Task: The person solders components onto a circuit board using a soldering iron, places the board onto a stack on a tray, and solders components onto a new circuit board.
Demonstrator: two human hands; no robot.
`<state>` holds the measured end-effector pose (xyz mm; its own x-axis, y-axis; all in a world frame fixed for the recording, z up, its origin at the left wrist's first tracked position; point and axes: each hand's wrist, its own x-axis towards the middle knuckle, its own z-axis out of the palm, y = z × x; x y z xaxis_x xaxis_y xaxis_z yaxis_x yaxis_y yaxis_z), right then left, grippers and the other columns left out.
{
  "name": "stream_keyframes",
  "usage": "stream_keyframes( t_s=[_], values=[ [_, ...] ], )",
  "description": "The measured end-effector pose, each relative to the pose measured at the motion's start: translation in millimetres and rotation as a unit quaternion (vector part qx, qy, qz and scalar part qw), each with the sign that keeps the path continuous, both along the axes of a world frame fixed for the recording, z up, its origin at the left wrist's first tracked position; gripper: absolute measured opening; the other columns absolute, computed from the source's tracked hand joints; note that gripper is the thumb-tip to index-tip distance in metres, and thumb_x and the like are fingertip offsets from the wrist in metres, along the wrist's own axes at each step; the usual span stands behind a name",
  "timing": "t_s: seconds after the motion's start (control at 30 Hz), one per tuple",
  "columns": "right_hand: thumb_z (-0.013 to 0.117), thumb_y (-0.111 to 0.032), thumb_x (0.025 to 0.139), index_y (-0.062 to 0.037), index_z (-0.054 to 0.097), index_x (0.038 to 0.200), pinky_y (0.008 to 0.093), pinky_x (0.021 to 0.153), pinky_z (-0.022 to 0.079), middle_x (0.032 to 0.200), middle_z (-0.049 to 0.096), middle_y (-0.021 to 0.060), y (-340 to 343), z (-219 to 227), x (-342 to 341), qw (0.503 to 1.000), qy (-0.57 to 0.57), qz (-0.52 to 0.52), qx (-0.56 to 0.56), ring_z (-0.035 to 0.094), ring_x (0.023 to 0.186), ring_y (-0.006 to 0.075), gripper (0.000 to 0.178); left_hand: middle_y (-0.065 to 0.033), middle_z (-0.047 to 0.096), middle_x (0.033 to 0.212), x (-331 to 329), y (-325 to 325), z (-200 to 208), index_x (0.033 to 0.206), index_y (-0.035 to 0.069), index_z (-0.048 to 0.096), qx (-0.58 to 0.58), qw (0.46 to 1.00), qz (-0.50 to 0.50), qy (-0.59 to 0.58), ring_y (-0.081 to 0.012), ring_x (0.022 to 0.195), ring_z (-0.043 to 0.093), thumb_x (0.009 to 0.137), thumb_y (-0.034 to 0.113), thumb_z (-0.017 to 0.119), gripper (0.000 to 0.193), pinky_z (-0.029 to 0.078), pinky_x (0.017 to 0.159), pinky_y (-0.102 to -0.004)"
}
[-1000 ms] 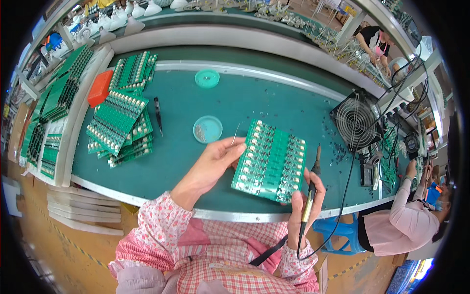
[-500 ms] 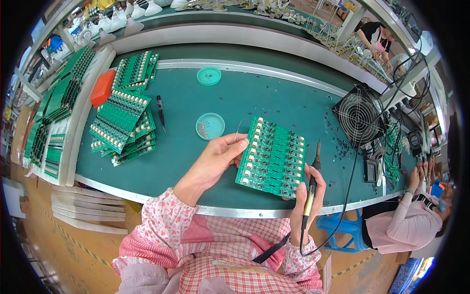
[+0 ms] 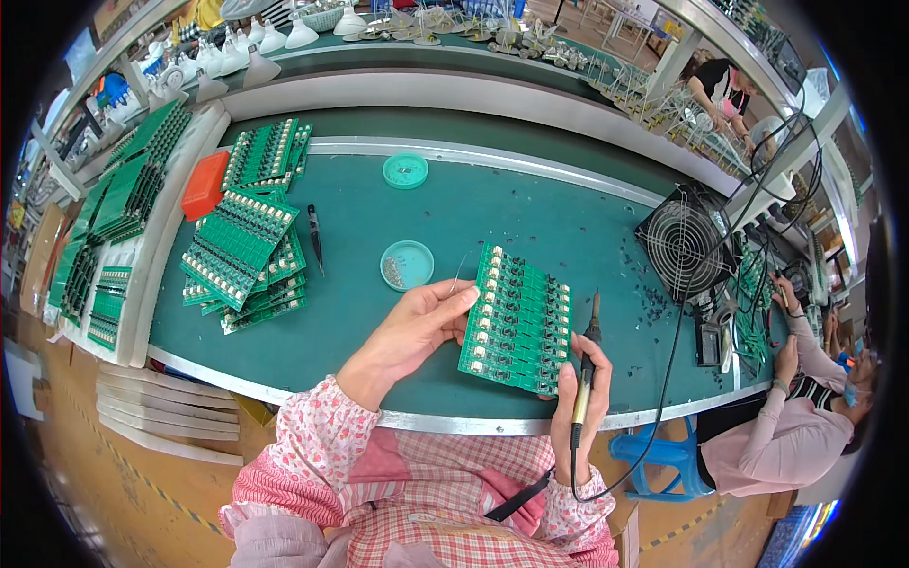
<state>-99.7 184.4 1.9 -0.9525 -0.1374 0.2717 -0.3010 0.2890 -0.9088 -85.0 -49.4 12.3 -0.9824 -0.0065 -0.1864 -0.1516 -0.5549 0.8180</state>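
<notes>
Since half a second ago, the board (image 3: 521, 322) has narrowed to the eye as its right edge swung left, the iron (image 3: 580, 398) has come left with it, and the co-worker (image 3: 791, 426) on the right has reached an arm farther out. Nearest me, my right grip (image 3: 585, 390) is curled round the iron, tip pointing far, its fingers at the board's right edge; whether they bear on it I cannot tell. My left grip (image 3: 417, 327) is pinched closed on the board's left edge, with a thin wire (image 3: 461, 270) rising there. The board is above the near part of the tabletop (image 3: 492, 204). Beyond my left grip sits a dish (image 3: 418, 258) with small bits in it. Left of that lie tweezers (image 3: 315, 241), then piled boards (image 3: 241, 244), with a red box (image 3: 204, 186) just beside them. Black crumbs (image 3: 653, 305) lie on the right, near a fan (image 3: 684, 244). Farther off is a second dish (image 3: 405, 185); farthest left, white lamp shells (image 3: 273, 40) stand on a shelf.
</notes>
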Motion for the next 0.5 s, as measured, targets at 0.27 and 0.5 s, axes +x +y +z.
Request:
stream_keyframes(
  t_s=[0.27,0.5],
  values=[
    [0.063,-0.012,0.095,-0.0050,0.051,0.130,0.0242,0.066,0.047,0.098,0.065,0.0089,-2.8,2.6,-1.8,0.997,0.051,-0.001,0.057,0.055,0.070,0.0096,0.037,-0.0060,0.065,0.115,-0.6,-2.8,-0.2,0.128,-0.001,0.055,0.010,0.999,-0.036,0.018,-0.0131,0.100,0.064,0.100,0.026,0.059,0.039,0.051,0.092,-0.0302],
    [0.058,-0.008,0.097,-0.0032,0.053,0.128,0.0224,0.065,0.047,0.111,0.063,0.0079,-4.6,5.4,-0.3,0.995,-0.056,0.017,0.074,0.054,0.075,0.0067,0.032,-0.0091,0.064,0.118,-1.0,0.1,0.9,0.131,-0.006,0.051,0.027,0.998,-0.055,0.034,-0.0145,0.102,0.062,0.094,0.027,0.068,0.052,0.050,0.093,-0.0311]
  ],
)
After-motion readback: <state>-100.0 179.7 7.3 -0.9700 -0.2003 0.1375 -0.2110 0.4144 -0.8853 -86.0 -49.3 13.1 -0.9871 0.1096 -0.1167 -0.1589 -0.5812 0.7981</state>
